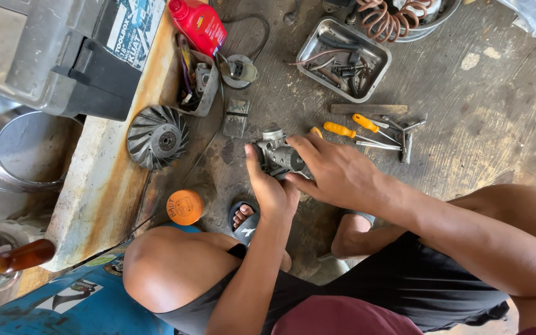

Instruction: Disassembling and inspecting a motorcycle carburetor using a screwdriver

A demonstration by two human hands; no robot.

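A small grey metal engine part, shaped like a carburettor, is held above the concrete floor. My left hand grips it from below, thumb up along its left side. My right hand reaches in from the right, its fingers curled over the part's right side and top. Both forearms come up from the lower right, over my bent knees. What my right fingertips pinch is hidden behind the part.
Orange-handled screwdrivers and a wrench lie just right of the hands. A metal tray of parts, a red bottle, a finned fan wheel, an orange lid and a grey toolbox surround them.
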